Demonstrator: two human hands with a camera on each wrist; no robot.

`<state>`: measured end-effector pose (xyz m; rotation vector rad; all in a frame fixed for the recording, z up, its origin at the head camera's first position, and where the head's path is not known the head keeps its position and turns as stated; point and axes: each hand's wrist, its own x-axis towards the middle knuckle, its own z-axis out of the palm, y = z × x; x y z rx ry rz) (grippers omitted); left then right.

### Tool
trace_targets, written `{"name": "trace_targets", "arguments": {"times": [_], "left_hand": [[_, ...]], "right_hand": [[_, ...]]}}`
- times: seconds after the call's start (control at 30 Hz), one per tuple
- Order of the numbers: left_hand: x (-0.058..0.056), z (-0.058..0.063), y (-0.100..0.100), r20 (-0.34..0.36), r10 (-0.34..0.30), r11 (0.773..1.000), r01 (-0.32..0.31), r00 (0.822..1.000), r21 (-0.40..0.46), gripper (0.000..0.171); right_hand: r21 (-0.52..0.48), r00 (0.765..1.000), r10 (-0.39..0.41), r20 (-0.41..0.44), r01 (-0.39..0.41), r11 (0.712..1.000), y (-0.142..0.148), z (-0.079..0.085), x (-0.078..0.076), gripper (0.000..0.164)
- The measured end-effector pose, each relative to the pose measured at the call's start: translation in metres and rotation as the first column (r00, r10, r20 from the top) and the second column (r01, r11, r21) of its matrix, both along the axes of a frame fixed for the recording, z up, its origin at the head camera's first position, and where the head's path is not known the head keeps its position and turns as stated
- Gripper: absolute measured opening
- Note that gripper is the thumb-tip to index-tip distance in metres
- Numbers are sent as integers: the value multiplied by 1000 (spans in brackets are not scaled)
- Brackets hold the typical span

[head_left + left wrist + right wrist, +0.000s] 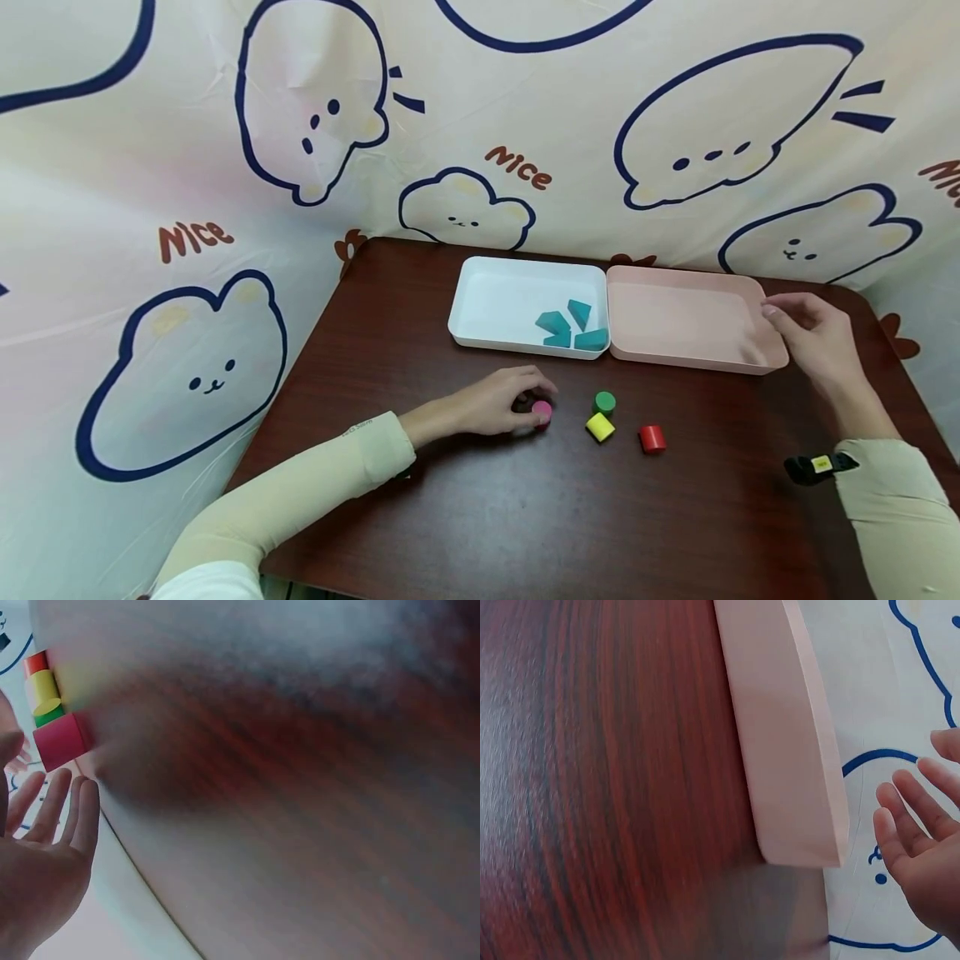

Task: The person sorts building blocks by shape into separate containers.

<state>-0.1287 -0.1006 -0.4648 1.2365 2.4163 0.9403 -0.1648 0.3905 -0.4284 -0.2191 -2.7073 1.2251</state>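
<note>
The left hand [497,403] is beside a pink cylinder block [542,411] on the table. In the head view its thumb overlaps the block's edge. From the left wrist, the fingers [56,806] look loosely extended, with a gap between them and the block [60,742]. Close by stand a green cylinder [604,403], a yellow block [600,427] and a red cylinder [652,439] lying on its side. At the right end of the pink tray [697,360], the right hand [817,333] hovers by the rim. Its fingers [911,814] are relaxed and hold nothing.
A white tray [480,333] adjoins the pink tray's left side. Several teal angular blocks [553,322] lie in its right part. Both trays sit toward the back of the dark wooden table [480,517]. A printed curtain [570,108] hangs behind and at the sides.
</note>
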Motion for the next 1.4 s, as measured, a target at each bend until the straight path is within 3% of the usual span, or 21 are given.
{"name": "trace_targets", "arguments": {"times": [0.4,0.6,0.87,1.13,1.4], "left_hand": [[3,-1,2,5,-16,999,16,1000,-39,36],[2,-1,2,28,-16,999,16,999,-30,35],[-2,-3,3,44,-17,999,18,999,-29,33],[-2,-3,3,63,-11,999,14,998,-44,32],[-2,-5,3,57,-9,999,12,998,-49,31]], "right_hand": [[-203,998,-62,9,63,977,16,-9,-1,33],[-227,996,-80,24,83,970,22,-18,-4,28],[-264,987,-121,102,144,954,27,-25,-4,28],[-301,977,-110,183,162,940,34,-41,-5,31],[-453,973,-102,207,188,871,37,-52,-5,29]]}}
